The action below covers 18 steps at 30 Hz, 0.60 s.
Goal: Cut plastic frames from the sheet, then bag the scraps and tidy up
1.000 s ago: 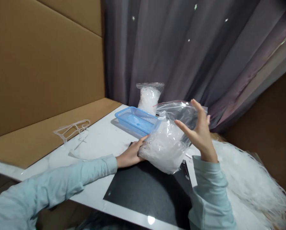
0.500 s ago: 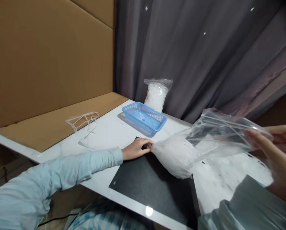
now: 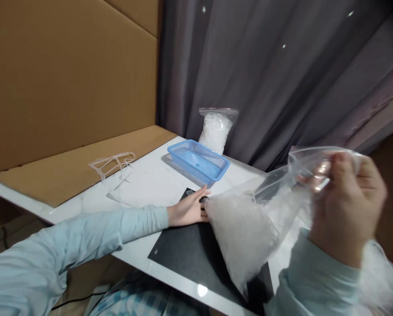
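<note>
In the head camera's view, your right hand [image 3: 351,206] is closed around the gathered top of a clear plastic bag [image 3: 242,228]; the hand is a little blurred. Your left hand [image 3: 187,210] lies at the bag's left corner, thumb stretched out and the other fingers reaching to the plastic. You cannot tell from here whether those fingers pinch it or only touch it.

The bag is between your two hands, tilted, with its top toward your right hand and a corner pointing down toward the near edge of the table [image 3: 152,173]. It is packed with white stuff, and its full part is in front of a black mat [image 3: 186,254] on the table; whether it touches the mat is hard to say.

Beyond your left hand, just beside the mat's far corner, sits a blue basket [image 3: 192,169]. Right behind the basket a second bag [image 3: 216,131] of white stuff stands upright near the curtain [image 3: 249,79]. To your left, some thin white straps [image 3: 112,163] lie across the edge of the flat cardboard [image 3: 51,184] and onto the table. To your right, partly hidden by your sleeve [image 3: 328,272], there is a loose white pile [image 3: 377,276].
</note>
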Available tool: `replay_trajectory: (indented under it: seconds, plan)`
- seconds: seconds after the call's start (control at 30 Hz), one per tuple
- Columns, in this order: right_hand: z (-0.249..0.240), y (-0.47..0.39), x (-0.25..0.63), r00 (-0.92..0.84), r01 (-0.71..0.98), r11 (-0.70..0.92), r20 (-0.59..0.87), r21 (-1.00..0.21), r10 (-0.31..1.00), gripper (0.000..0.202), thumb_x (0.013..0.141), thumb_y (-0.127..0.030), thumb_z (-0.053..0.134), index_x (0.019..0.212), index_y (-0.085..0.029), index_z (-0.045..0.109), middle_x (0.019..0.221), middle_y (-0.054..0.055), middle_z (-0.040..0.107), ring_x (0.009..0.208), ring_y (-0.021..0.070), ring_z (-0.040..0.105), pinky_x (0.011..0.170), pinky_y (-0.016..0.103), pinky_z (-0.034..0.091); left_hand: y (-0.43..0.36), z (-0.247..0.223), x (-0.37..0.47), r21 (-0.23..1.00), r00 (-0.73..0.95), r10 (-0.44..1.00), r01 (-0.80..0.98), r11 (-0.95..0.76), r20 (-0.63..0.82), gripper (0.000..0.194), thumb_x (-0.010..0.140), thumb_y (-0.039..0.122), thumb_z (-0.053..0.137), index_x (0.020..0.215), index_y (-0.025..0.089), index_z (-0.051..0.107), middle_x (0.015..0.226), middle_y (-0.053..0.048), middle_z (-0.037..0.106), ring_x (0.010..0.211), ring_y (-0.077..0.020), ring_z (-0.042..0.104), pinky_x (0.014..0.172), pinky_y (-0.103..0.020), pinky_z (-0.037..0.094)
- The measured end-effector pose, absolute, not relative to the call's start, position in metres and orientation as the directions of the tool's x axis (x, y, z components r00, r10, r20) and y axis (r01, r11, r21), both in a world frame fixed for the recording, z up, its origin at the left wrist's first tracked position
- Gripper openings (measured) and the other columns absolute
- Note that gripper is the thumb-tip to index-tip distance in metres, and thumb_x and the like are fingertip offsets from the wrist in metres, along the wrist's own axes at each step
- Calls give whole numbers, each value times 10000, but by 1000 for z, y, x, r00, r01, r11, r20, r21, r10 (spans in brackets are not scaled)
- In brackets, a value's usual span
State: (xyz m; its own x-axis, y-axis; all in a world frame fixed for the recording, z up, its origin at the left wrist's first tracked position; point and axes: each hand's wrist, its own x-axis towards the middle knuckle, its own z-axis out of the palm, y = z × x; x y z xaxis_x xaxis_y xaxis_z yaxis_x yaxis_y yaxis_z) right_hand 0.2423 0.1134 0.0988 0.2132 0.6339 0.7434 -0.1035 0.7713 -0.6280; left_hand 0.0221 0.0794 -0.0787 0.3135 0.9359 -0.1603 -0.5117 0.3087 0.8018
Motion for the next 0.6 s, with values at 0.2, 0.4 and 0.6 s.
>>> replay_trajectory:
  seconds: [0.2,0.4,0.6]
  plan:
    - [88,122,215,228,-365,707,678,-606,699,229,954,-189,539,841,-294,708,809,-35,618,671,81,609,937,345,563,57,-80,39,533,554,814,-643,550,-172,599,769,616,697,1178,208,537,1027,-59,672,1058,-219,631,995,-345,425]
    - [87,110,209,-123,-429,636,738,-642,663,310,1002,-229,453,1193,-391,637,1307,-34,625,1251,161,579,1140,475,413,50,-83,39,529,647,751,-593,607,-136,728,724,730,658,1193,176,609,1226,-115,658,1236,-304,546,1057,-404,392]
    - [94,105,243,-495,127,685,552,-717,670,510,943,-410,597,1425,-300,471,1237,69,685,1174,269,638,978,453,546,52,-68,36,617,641,753,-535,577,-149,885,714,836,541,1269,148,585,1281,-116,651,1309,-336,497,1139,-449,325]
